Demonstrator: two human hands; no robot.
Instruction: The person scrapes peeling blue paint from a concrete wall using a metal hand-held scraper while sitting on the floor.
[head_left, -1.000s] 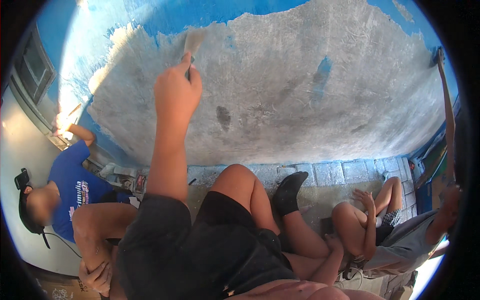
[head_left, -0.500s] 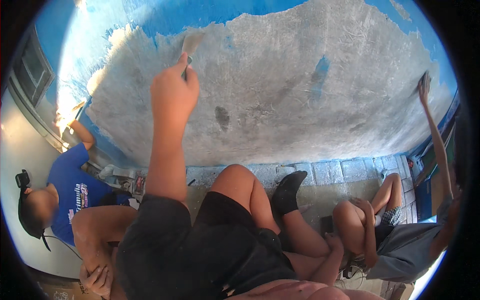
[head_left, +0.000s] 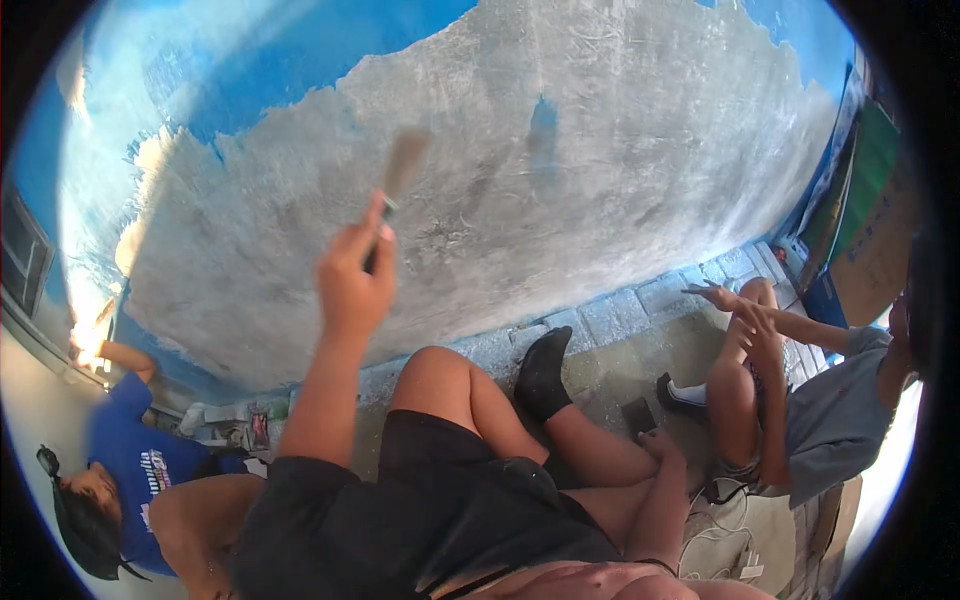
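Observation:
Raised in front of the wall, my left hand [head_left: 357,283] is closed around the dark green handle of a scraper [head_left: 407,160]. Its brownish blade is blurred and points up over the stripped grey wall [head_left: 440,120]. Whether the blade touches the wall I cannot tell. My right hand [head_left: 662,448] rests low by my bent leg, its fingers curled. A dark flat rectangle [head_left: 637,415] shows right beyond these fingers, and its hold is unclear. Blue paint [head_left: 250,90] remains along the upper wall with a ragged edge, and a small blue patch [head_left: 543,130] sits amid the grey.
At left, a person in a blue shirt [head_left: 150,460] reaches to the sunlit wall. A person in grey [head_left: 830,410] sits at right, a flat grey piece [head_left: 698,291] in one hand. Pale blocks [head_left: 610,315] line the wall's foot. White cables [head_left: 715,540] lie at lower right.
My left hand has drawn the scraper down from the blue paint's edge. The view has turned rightward. The person in grey has lowered an arm from the wall.

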